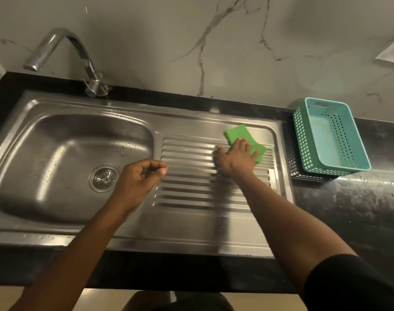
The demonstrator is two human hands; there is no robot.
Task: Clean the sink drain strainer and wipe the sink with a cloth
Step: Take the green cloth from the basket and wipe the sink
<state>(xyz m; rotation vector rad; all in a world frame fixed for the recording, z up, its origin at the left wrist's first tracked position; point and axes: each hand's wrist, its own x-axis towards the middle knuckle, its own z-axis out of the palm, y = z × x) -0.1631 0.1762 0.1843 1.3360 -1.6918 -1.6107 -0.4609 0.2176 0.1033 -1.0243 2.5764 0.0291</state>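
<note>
A steel sink (pixel 63 135) with a ribbed drainboard (pixel 191 189) on its right fills the middle of the view. The round drain strainer (pixel 104 178) sits in the basin floor. A folded green cloth (pixel 234 134) lies at the far right of the drainboard. My right hand (pixel 235 159) lies flat on it, fingers spread and pressing down. My left hand (pixel 138 177) hovers over the basin's right edge, just right of the strainer, fingers loosely curled with nothing in them.
A curved chrome tap (pixel 79 50) stands behind the basin. A teal plastic basket (pixel 331 136) rests on a dark basket on the black counter (pixel 348 209) right of the sink. A marble wall (pixel 214 41) rises behind.
</note>
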